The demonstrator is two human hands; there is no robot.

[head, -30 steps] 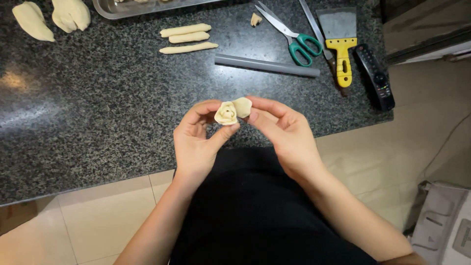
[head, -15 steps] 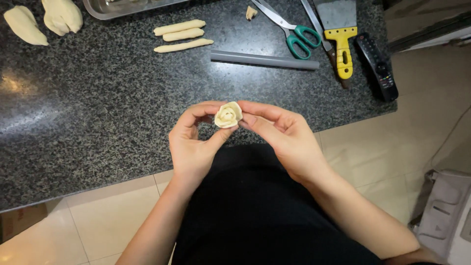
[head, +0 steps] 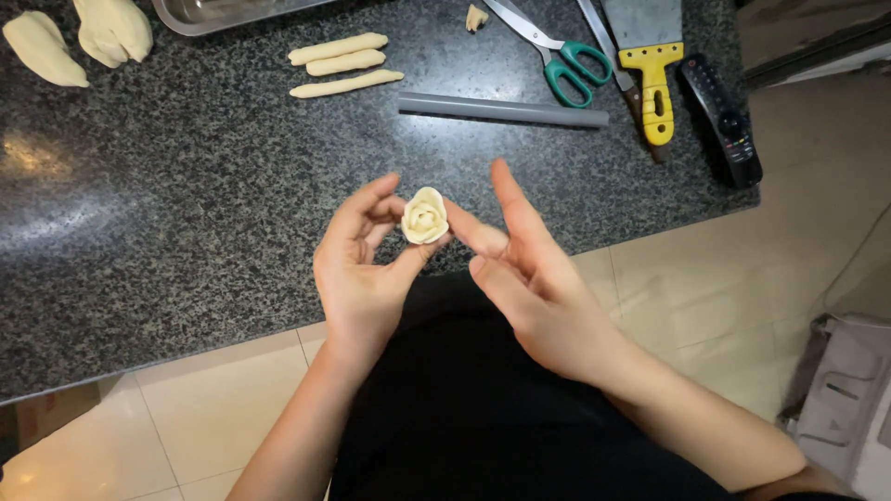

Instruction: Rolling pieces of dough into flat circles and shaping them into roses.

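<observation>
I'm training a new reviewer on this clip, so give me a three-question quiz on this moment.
1. True or false: the dough rose rests on the granite counter.
2. Which hand pinches the rose? A) left hand B) right hand
3. How many rolled dough sticks lie near the metal tray?

Key:
1. False, it is held up in the fingers.
2. A; the right hand's fingers are spread beside it.
3. Three.

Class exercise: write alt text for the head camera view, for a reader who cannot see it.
The left hand holds a small cream dough rose over a speckled granite counter; the right hand touches it. Behind lie three dough sticks, green-handled scissors and a grey tube.
</observation>
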